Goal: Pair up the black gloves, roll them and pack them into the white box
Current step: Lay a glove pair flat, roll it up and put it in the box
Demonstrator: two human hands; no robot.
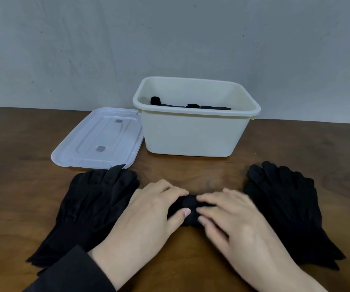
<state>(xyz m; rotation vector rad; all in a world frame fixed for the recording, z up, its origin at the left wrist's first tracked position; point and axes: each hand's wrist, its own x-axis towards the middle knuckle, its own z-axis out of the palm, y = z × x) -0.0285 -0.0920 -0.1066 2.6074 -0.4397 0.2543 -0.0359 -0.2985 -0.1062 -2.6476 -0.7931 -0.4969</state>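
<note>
Rolling a glove pair at table centre, box waiting behind.

Left hand (148,209) and right hand (231,216), fingers curled in a pinching grip on the rolled glove bundle (188,207), likely to keep it tight. Flat glove pairs left (89,207) and right (283,205), unrolled. White box (191,133) open, black rolls (191,105) inside; lid (98,138) beside it.

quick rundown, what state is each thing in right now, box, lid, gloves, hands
white box: open, upright, black rolls inside
lid: off, flat on the table left of the box
rolled gloves: bundled between both hands, on the table
left glove stack: unrolled, lying flat
right glove stack: unrolled, lying flat
left hand: fingers curled on the roll
right hand: fingers curled on the roll, blurred
</note>
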